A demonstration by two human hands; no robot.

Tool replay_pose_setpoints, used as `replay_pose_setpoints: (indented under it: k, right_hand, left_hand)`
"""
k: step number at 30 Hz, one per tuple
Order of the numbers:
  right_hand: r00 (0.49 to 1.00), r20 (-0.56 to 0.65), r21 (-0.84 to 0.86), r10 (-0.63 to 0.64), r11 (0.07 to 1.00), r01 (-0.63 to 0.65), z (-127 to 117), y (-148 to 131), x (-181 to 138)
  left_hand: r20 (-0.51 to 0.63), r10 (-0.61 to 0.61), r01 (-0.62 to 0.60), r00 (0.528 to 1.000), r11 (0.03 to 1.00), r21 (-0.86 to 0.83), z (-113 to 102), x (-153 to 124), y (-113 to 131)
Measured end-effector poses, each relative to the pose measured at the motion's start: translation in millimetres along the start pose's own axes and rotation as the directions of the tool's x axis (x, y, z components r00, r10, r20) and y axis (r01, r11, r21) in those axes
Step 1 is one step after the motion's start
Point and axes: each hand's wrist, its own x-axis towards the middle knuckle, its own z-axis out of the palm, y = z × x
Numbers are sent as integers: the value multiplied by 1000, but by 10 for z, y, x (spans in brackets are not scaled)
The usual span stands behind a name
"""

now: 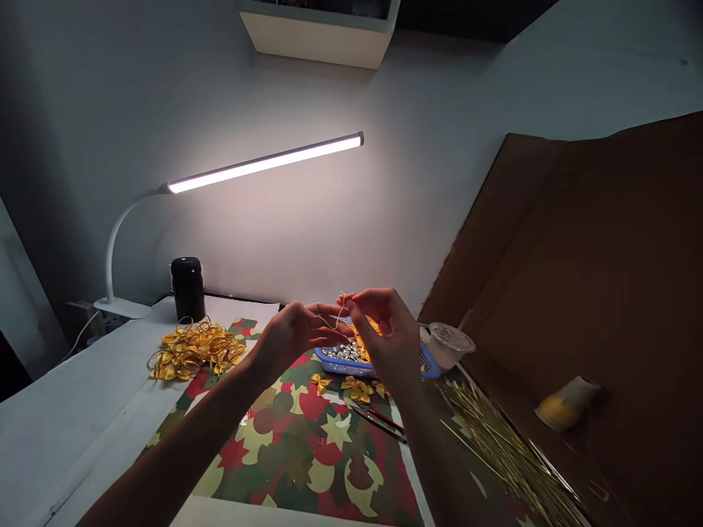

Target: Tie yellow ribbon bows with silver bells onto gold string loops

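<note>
I hold a thin golden cord up above the table with both hands. My left hand has its fingers reaching to the right, and the cord runs across them, held there. The thumb and fingertips of my right hand pinch the cord's upper part. Behind and below my hands is a blue basket with silver beads and yellow bows, partly hidden by the right hand. Several yellow ribbon bows lie on the patterned sheet in front of it. At the left is a pile of golden bows with cord loops.
A dark pen-like tool lies below the right hand on the camouflage-patterned sheet. To the right are a lidded plastic tub, a bundle of golden cords and a cardboard panel. A lit lamp and black jar stand at the left.
</note>
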Motion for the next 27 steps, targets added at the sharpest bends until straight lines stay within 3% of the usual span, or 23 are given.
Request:
replay_pose_setpoints:
  k: [7, 12, 21, 25, 27]
  right_hand:
    - [999, -19, -9, -27, 1000, 27, -12, -13, -6]
    - [988, -96, 23, -125, 992, 127, -40, 0, 28]
    - [946, -231, 18, -229, 971, 240, -159, -67, 96]
    - [961, -179, 6, -213, 976, 217, -164, -83, 91]
    - [973, -136, 18, -188, 981, 192, -144, -79, 80]
  left_hand:
    - [67, -111, 113, 992, 993, -27, -71, -33, 93]
    - [87, -92, 91, 992, 996, 10, -187, 15, 90]
    - [-104, -70, 71, 992, 997, 9, -346, 116, 36]
    - [-216, -1, 15, 976, 998, 65, -274, 114, 0]
    - [-208, 53, -33, 977, 995, 98, -184, 86, -17]
